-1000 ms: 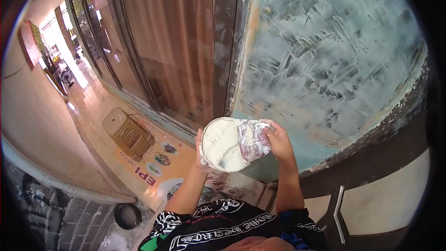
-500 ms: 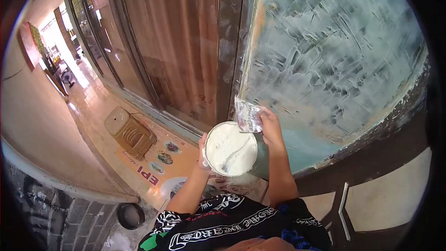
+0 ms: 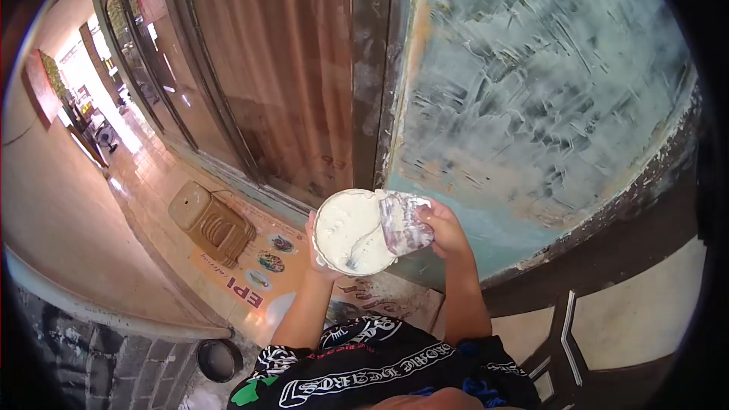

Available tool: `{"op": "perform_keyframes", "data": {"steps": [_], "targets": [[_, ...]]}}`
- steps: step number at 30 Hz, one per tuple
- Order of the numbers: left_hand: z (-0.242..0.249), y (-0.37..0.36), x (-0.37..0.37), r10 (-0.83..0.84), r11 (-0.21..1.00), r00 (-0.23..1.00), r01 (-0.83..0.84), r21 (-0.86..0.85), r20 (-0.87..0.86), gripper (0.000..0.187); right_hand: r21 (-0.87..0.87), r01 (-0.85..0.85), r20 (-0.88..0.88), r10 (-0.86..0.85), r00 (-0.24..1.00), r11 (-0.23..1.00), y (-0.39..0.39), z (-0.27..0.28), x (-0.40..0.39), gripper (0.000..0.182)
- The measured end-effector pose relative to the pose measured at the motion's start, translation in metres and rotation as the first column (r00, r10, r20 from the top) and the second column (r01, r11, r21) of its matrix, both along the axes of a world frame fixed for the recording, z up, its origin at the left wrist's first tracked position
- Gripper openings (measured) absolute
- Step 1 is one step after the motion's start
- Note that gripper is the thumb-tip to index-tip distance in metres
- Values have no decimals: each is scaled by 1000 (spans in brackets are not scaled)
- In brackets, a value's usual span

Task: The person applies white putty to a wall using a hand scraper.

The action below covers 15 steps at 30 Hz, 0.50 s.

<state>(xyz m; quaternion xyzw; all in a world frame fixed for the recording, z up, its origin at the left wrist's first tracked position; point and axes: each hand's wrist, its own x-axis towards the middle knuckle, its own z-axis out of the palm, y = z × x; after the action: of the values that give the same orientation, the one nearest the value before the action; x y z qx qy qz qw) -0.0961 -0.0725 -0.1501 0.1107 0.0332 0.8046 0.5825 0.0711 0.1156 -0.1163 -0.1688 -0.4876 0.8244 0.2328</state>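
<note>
My left hand (image 3: 320,257) holds a round tub of cream-white paste (image 3: 345,220) by its left side, with the fingers partly hidden behind the rim. A groove curves across the paste. In my right hand (image 3: 445,229), pinched between thumb and fingers, is a flat scraper (image 3: 404,222) smeared with white and grey paste. The scraper overlaps the tub's right edge; whether it touches the paste is hard to tell. Beyond the hands stands a blue-green wall (image 3: 531,99) with patchy whitish streaks.
A brown plastic stool (image 3: 213,222) stands on the floor at the left, beside an orange printed mat (image 3: 228,277). A dark round container (image 3: 219,360) sits lower left by a grey block wall (image 3: 129,368). Curtained glass panels (image 3: 281,68) are ahead.
The tub has shifted slightly left and up. My right hand has lowered the scraper, which now lies across the tub's right side and shows a broader face.
</note>
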Motion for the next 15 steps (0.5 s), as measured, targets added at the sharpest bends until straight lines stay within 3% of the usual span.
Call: {"op": "perform_keyframes", "data": {"steps": [2,4,6,8,10,12,14,15], "targets": [[2,7,2,-43,997,998,46,58,-37,84,85,97,67,-103,992,992,0,3,0,35],[-3,11,4,-46,999,997,46,-3,-65,84,27,147,-12,-147,989,989,11,-3,-5,31],[-3,14,12,-77,995,995,80,54,-57,84,-14,243,115,-240,964,970,25,-8,-2,28],[-3,15,13,-132,984,991,131,122,3,86,-24,177,119,-173,978,984,35,-12,8,28],[3,12,12,-150,974,988,142,178,33,86,-167,334,-11,-341,940,928,33,-15,10,30],[12,9,13,-95,980,994,83,180,59,86,-148,314,-84,-329,941,938,27,-10,15,33],[11,9,6,21,1000,998,-20,14,-64,86,-163,324,-28,-333,943,932,17,0,22,36],[11,10,5,27,1000,998,-27,6,-57,86,-167,294,-102,-313,944,941,18,-2,21,37]]}}
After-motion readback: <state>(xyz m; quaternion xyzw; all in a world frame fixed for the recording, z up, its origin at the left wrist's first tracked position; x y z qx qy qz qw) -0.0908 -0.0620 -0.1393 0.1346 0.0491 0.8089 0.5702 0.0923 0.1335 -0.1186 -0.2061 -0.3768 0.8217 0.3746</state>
